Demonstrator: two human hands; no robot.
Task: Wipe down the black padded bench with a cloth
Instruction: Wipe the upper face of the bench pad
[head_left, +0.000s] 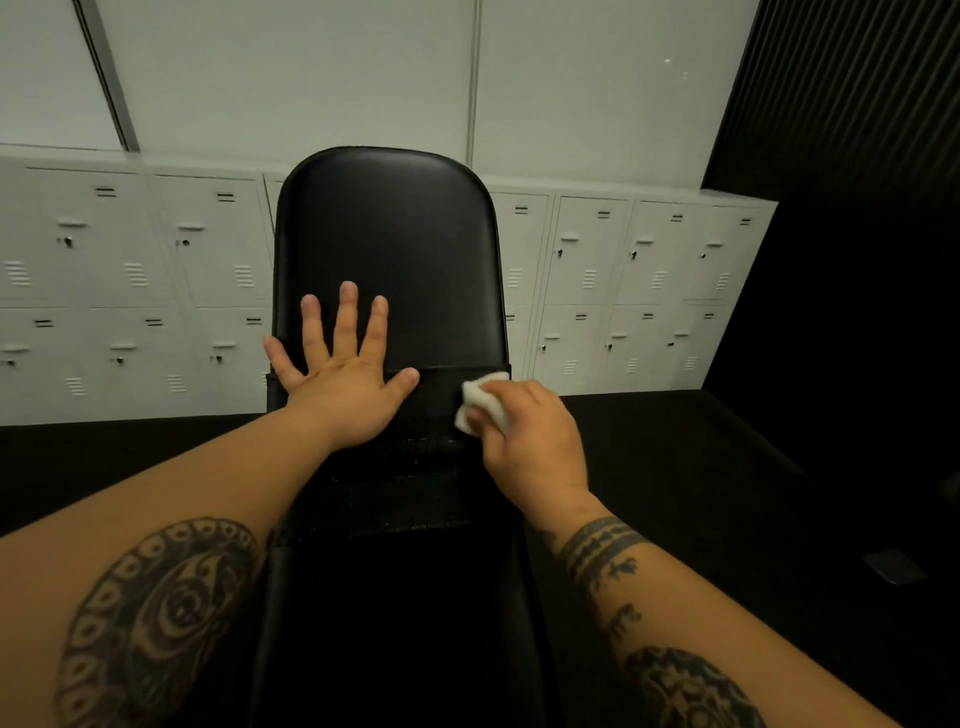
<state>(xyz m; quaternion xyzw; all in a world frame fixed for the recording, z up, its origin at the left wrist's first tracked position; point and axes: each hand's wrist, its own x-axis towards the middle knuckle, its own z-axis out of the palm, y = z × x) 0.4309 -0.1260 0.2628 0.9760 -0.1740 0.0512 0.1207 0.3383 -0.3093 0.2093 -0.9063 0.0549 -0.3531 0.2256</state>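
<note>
Fingers (347, 322) of the left hand (345, 395) lie spread flat on the black bench (389, 234) mid-frame; the right hand (535, 441) grips a white cloth (478, 392).

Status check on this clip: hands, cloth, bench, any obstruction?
Left hand open, flat on the black padded bench. Right hand grips small white cloth at the pad seam, right side. No obstruction visible.
</note>
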